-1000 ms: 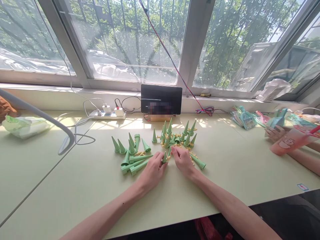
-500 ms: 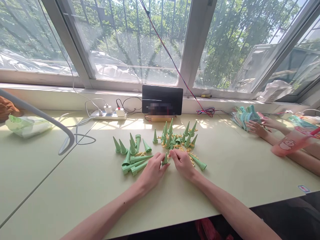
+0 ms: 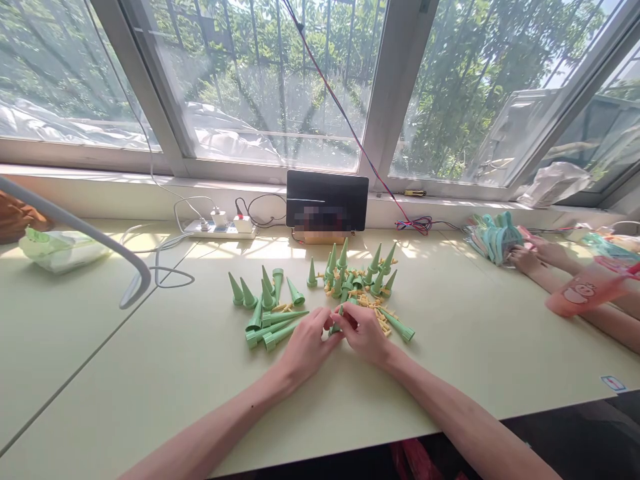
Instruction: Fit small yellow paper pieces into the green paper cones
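Note:
My left hand (image 3: 313, 339) is closed round a small green plastic cone (image 3: 335, 328), which stands nearly upright and is mostly covered by fingers. Against the cone's right side, my right hand (image 3: 366, 333) has its fingers pinched together; whatever is between them is hidden. Just beyond the right hand lies a pile of small yellow plastic pieces (image 3: 383, 320). Green cones with yellow pieces attached (image 3: 377, 283) stand clustered behind my hands. To the left, more green cones (image 3: 275, 317) stand or lie on their sides, a few yellow bits among them.
A dark tablet (image 3: 327, 200) leans at the back beside a power strip (image 3: 223, 230). A grey curved tube (image 3: 100, 233) hangs at left near a green packet (image 3: 63, 250). At right, another person's hands (image 3: 530, 260) touch teal items (image 3: 495, 237), with a pink cup (image 3: 580, 293) nearby.
My right hand has moved left onto the cone, and the two hands now meet. The cone is more covered than before. The other person's hands have shifted at the teal items.

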{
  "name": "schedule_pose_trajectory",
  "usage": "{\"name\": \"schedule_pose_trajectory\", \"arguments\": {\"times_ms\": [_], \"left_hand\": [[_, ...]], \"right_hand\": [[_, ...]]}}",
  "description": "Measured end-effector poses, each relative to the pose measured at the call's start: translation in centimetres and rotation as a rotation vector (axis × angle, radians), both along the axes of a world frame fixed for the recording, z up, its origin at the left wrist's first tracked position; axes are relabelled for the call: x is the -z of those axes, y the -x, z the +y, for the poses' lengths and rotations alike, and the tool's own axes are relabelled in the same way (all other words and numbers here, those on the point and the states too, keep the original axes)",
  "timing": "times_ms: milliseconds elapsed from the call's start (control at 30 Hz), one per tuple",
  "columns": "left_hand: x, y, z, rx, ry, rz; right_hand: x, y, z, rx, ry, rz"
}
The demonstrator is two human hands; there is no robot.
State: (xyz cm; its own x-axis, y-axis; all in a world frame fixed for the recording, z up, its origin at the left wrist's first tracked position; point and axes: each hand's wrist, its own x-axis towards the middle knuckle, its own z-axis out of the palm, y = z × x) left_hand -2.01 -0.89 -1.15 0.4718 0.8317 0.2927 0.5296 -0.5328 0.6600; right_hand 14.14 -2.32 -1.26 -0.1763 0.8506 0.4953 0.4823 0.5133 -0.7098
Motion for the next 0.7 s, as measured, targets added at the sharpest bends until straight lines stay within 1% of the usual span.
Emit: {"name": "schedule_pose_trajectory", "arguments": {"times_ms": [233,433,567,700], "left_hand": [[-0.27,-0.02,-0.21,-0.059,-0.029,0.051],[-0.29,-0.22,-0.33,-0.099,-0.033,0.081],[-0.52,-0.32,-0.42,-0.132,-0.022,0.1],[-0.48,-0.25,-0.25,-0.156,-0.022,0.106]], "right_hand": [[-0.01,0.01,-0.04,0.028,-0.042,-0.04],[0.19,0.27,-0.02,-0.016,-0.068,-0.107],[0.21,0.29,0.1,-0.014,-0.085,-0.145],[-0.04,0.47,0.37,-0.037,-0.055,-0.137]]}}
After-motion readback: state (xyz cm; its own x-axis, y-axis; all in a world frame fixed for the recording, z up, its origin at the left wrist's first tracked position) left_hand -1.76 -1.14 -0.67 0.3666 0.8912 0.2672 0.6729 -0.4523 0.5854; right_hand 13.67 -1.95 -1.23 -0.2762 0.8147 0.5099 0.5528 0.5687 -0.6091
